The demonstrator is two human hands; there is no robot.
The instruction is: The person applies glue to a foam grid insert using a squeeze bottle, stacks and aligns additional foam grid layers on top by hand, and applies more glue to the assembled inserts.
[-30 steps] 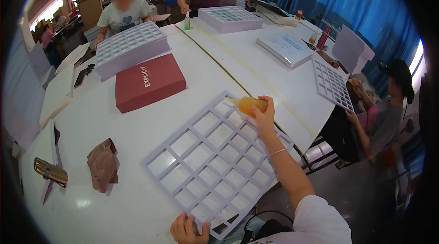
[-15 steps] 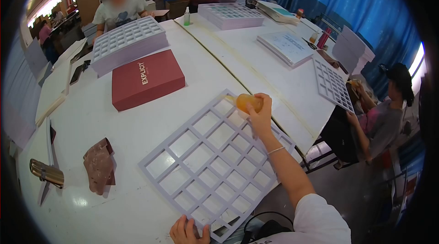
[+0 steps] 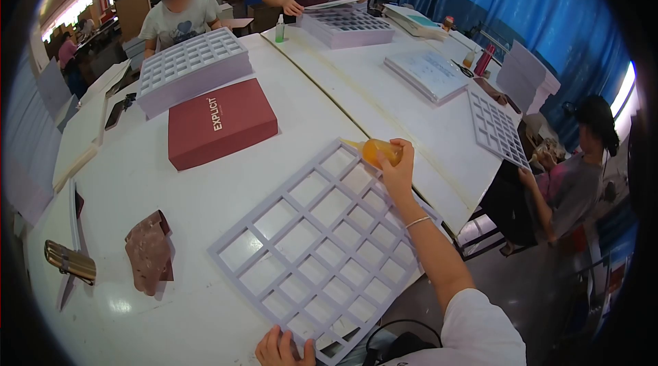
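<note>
A pale lavender grid frame (image 3: 296, 261) with rows of square openings lies aslant on the white table in front of me. My right hand (image 3: 397, 168) is wrapped round a squeeze bottle (image 3: 375, 152) of amber liquid, tipped on its side. Its pale nozzle points left, at the frame's far corner. At the near corner, my left hand (image 3: 284, 347) rests by the frame's edge with its fingers stretched out and slightly apart. Whether its fingertips press on the frame is hard to see.
A red box (image 3: 223, 123) marked EXPLICIT sits beyond the frame, near a stack of grid frames (image 3: 195, 75). Crumpled brown material (image 3: 149, 253) and a gold-coloured bundle (image 3: 70, 261) lie at left. Co-workers sit or stand around the table; one at right holds another grid (image 3: 497, 126).
My right hand has moved the bottle slightly right and toward me along the frame's far edge. My left hand stays put. The co-worker at the back has lowered a sheet onto a stack.
</note>
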